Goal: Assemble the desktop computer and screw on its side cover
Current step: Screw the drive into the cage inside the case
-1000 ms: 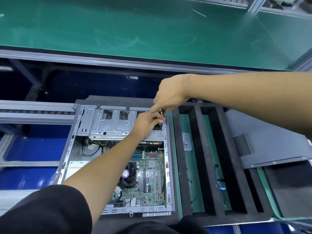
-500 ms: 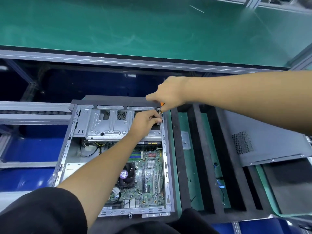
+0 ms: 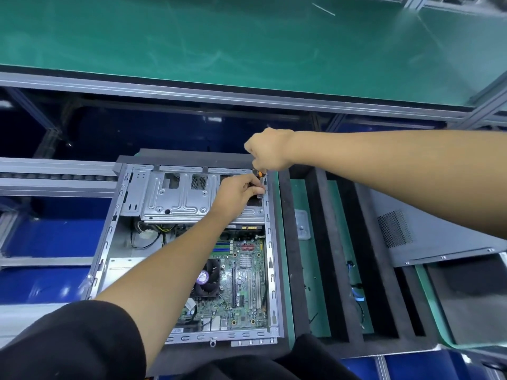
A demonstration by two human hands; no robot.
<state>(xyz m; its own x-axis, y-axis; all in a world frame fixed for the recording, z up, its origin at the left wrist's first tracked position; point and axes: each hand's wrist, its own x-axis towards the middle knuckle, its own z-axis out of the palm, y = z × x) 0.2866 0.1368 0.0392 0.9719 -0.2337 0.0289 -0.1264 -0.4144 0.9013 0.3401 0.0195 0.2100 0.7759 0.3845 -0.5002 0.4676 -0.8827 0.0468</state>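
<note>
Side cover [image 3: 428,229] beside foam tray [image 3: 318,242]

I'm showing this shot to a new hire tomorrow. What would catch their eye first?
Probably the open computer case at centre, its green motherboard bare. Next, both hands meeting at its far right corner: the right hand grips an orange-handled screwdriver, and the left hand pinches something small beneath it. The grey side cover lies off to the right.
</note>
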